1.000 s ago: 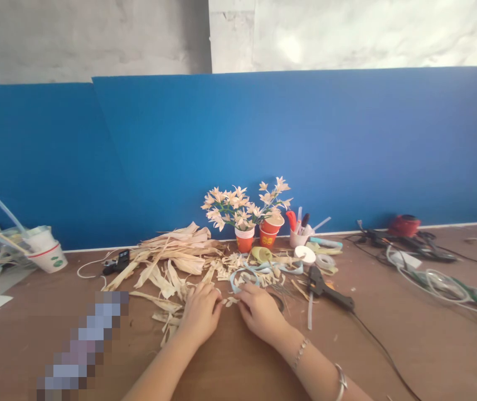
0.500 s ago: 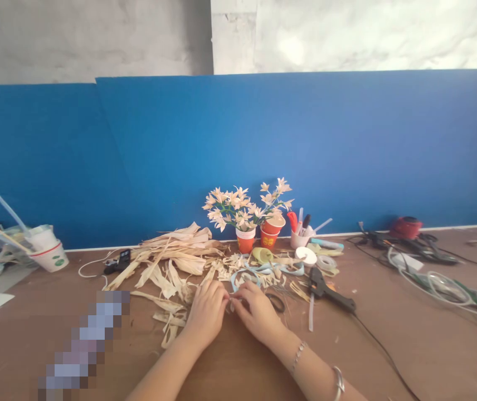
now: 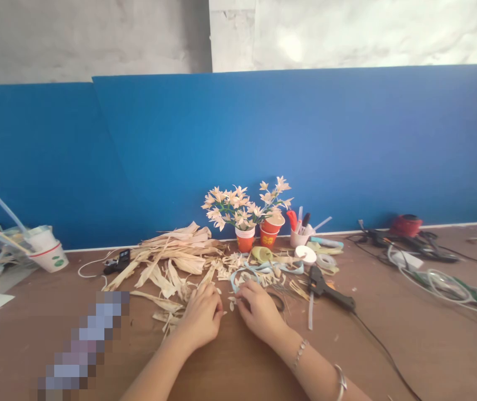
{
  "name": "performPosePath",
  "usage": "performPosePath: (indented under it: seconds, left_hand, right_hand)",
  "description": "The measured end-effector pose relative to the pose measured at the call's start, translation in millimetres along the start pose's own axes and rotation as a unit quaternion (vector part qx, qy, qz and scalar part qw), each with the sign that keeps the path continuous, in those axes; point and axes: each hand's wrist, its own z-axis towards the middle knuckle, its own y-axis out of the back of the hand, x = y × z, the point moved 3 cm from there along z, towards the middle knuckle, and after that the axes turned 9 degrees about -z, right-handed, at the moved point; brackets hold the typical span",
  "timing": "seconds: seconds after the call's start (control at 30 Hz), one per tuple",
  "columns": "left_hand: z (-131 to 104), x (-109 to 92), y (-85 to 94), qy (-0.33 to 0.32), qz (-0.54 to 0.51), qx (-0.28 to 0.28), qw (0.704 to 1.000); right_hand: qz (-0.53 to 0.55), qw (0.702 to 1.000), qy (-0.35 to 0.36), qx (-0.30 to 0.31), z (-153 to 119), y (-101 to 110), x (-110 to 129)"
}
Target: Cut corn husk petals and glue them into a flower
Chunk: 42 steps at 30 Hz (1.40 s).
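Observation:
My left hand [image 3: 203, 313] rests low over the brown table, its fingers curled together beside the dried husk strips [image 3: 169, 314]. A tiny pale bit shows at its fingertips, too small to name. To the right, my right hand [image 3: 259, 306] has its fingers bent down and drawn together, and whatever they hold is hidden. Small pale petal-like pieces [image 3: 232, 304] lie in the gap between the hands. A light blue ribbon [image 3: 238, 273] curves just beyond my right hand, and dark-handled scissors [image 3: 279, 301] are partly covered by it.
Pale husk flowers [image 3: 238, 206] stand in paper cups [image 3: 246, 241] at the back. A pile of dried husks [image 3: 180, 245] lies left of them. On the right are a glue gun [image 3: 326, 291] with its cord, a cup of tools [image 3: 300, 238] and cables [image 3: 443, 284].
My hands have moved apart; their fingertips met before, and now a gap with pale pieces shows between them. My left hand shifted slightly left and down.

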Motion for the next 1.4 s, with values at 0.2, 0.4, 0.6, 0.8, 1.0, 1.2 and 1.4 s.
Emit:
performPosePath:
  seconds: [0.2, 0.4, 0.6, 0.8, 1.0, 1.2, 1.4]
  left_hand:
    - [3.6, -7.0, -0.8, -0.004, -0.047, -0.044, 0.998]
    - [6.2, -8.0, -6.0, -0.011, -0.116, -0.081, 0.990]
    - [7.5, -1.9, -8.8, 0.016, -0.170, -0.088, 0.981]
    - [8.4, -0.2, -9.3, 0.009, -0.145, -0.081, 0.986]
    - [7.8, -4.2, -9.8, -0.009, -0.105, -0.096, 0.990]
    - [7.7, -14.0, -9.7, 0.000, -0.049, -0.140, 0.989]
    - [6.7, -16.5, -9.5, 0.017, -0.035, -0.159, 0.987]
  right_hand:
    - [0.058, 0.998, -0.018, 0.010, 0.0, 0.6, 3.1]
    - [0.149, 0.988, -0.038, -0.003, 1.7, -0.8, 1.9]
    - [0.180, 0.983, -0.044, -0.005, 3.8, -0.1, 0.6]
    - [0.152, 0.988, -0.031, -0.005, 2.3, 2.9, 3.7]
    - [0.099, 0.995, -0.019, 0.010, 1.1, -0.2, 3.1]
    - [0.012, 0.999, -0.027, -0.015, 2.9, -0.8, 9.9]
    - [-0.047, 0.996, -0.035, -0.060, 2.7, -3.6, 12.6]
